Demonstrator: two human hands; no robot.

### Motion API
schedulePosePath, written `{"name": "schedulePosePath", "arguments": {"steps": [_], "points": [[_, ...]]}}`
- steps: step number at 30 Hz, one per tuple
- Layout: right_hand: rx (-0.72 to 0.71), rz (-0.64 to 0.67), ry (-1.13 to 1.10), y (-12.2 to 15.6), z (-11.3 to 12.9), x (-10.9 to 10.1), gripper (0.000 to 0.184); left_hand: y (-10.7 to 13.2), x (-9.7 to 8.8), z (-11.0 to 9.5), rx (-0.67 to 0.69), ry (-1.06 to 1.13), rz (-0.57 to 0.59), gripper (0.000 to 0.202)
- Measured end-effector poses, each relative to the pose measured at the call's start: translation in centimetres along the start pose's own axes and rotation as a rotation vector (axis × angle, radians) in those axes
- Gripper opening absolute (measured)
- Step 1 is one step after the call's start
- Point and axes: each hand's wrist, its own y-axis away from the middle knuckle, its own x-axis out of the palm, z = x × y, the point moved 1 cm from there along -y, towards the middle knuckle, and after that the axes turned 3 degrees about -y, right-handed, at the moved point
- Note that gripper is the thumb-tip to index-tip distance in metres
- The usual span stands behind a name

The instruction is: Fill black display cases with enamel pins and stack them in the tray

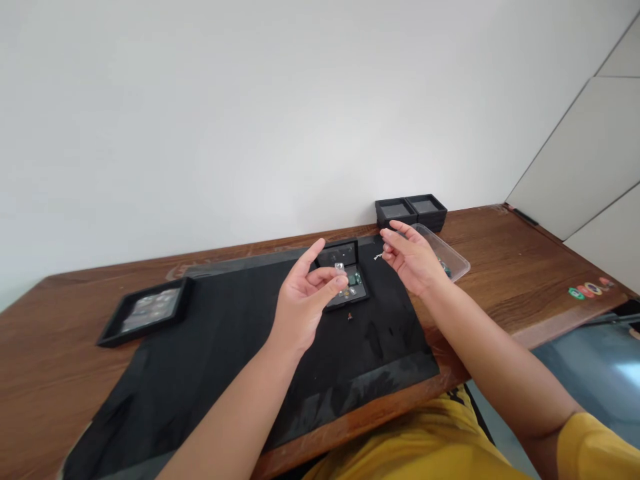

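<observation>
No text can be read, the round stickers [593, 289] on the wooden table [505, 267] being too small.

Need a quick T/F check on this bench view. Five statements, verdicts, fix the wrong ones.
1. An open black box sits on the black mat. True.
2. The right hand is nearer the clear plastic tub than the left hand is. True.
3. The two hands are clasped together. False: they are apart, with a gap between them.
4. The paired black trays stand to the left of the open black box. False: the paired black trays stand to its right in the view.
5. A small brown piece lies on the mat outside the box. True.
</observation>
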Motion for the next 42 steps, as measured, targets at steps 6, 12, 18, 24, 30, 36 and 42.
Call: {"name": "schedulePosePath", "arguments": {"steps": [6, 12, 18, 24, 30, 36, 42], "points": [[0.067, -0.031, -0.086, -0.5, 0.2, -0.3, 0.041, 0.0, -0.1, -0.1, -0.002, -0.012, -0.003, 0.090], [0.106, -0.028, -0.157, -0.4, 0.3, -0.2, 0.035, -0.1, -0.3, -0.1, 0.010, -0.026, -0.019, 0.084], [0.057, -0.029, -0.203, -0.3, 0.6, -0.1, 0.033, -0.1, -0.3, -0.1, 0.031, -0.058, -0.019, 0.070], [0.009, 0.012, -0.180, -0.5, 0.6, -0.5, 0.035, -0.2, -0.3, -0.2, 0.039, -0.068, -0.025, 0.058], [0.001, 0.028, -0.175, -0.2, 1.0, -0.2, 0.031, -0.2, -0.3, -0.2, 0.029, -0.087, -0.030, 0.058], [-0.029, 0.163, -0.218, 0.8, 1.5, 0.6, 0.031, -0.2, -0.3, 0.0, 0.041, -0.111, -0.018, 0.051], [-0.150, 0.251, -0.006, 1.1, 2.0, 0.5, 0.023, -0.2, -0.3, -0.1, 0.036, -0.110, -0.020, 0.045]]}}
